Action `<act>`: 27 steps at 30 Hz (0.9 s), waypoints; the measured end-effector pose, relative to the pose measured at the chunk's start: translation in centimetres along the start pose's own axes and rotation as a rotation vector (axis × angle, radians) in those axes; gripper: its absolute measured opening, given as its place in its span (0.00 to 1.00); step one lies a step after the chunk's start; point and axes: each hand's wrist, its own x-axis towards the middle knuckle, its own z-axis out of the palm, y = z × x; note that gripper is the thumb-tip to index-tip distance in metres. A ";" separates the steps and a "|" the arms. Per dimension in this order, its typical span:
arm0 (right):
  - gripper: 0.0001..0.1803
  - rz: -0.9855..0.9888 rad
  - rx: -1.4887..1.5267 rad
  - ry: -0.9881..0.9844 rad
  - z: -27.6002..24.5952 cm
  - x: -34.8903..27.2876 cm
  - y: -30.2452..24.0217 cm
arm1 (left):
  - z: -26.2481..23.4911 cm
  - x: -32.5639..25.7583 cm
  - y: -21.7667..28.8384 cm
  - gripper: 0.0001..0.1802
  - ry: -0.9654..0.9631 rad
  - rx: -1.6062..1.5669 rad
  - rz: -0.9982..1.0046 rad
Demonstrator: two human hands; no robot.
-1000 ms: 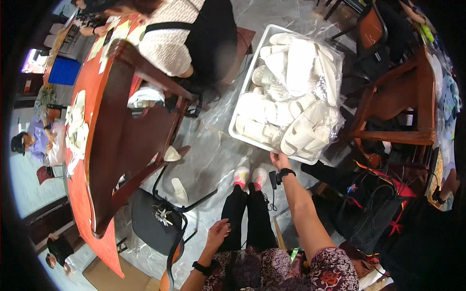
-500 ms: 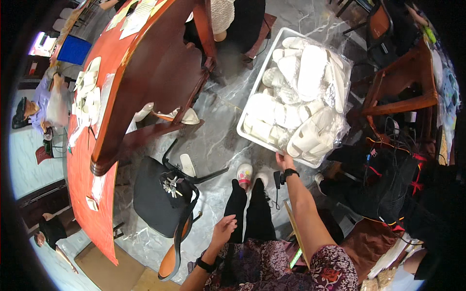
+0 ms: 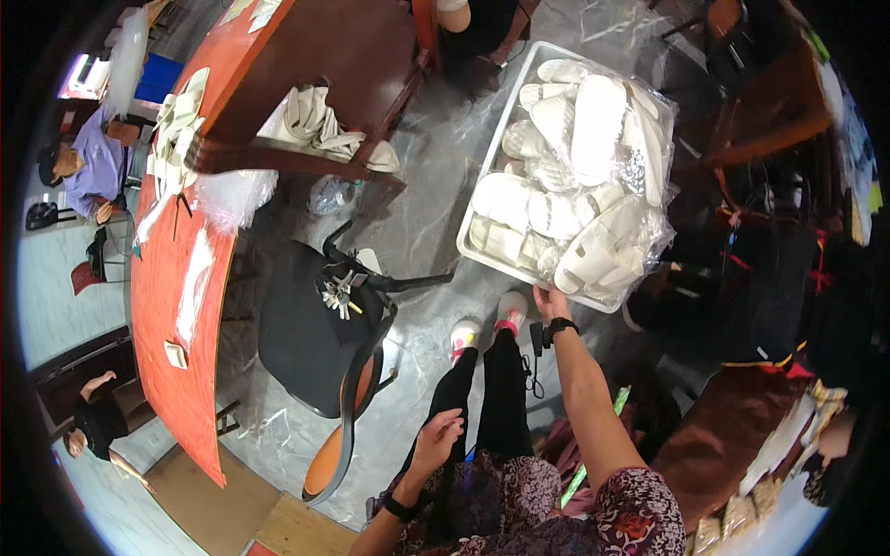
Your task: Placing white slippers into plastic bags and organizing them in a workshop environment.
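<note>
A white plastic bin (image 3: 494,145), heaped with white and cream slippers (image 3: 598,130) in clear plastic bags, is in front of me to the right. The fingers of my right hand (image 3: 552,302) are hooked on the bin's near edge, the arm stretched out. A black band is on that wrist, with a small dark object and a cord hanging beside it. My left hand (image 3: 436,443) hangs before my legs, fingers loosely bent and apart, nothing in it. It also has a black wristband. My feet, in white shoes, stand on the grey marbled floor just short of the bin.
A black chair (image 3: 311,338) with a bunch of keys (image 3: 341,295) on it stands at my left. Beyond it is a red-topped table (image 3: 176,306) with white slippers. Dark wooden furniture (image 3: 774,125) and black bags flank the right. A person in purple (image 3: 100,167) sits far left.
The chair, table and surroundings have shifted in view as I step along; my feet have changed places. My right hand keeps its hold on the bin, which stays before me.
</note>
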 end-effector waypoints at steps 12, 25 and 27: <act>0.12 -0.108 -0.052 0.018 -11.3 -6.8 5.5 | -5.9 -7.2 -10.2 0.17 -0.030 0.049 0.070; 0.11 -0.114 -0.054 0.023 -20.6 -11.1 14.1 | -9.7 -15.8 -18.5 0.18 -0.164 0.004 0.051; 0.11 -0.089 -0.071 0.031 -21.7 -12.0 15.9 | -11.6 -16.4 -19.7 0.18 -0.138 0.063 0.030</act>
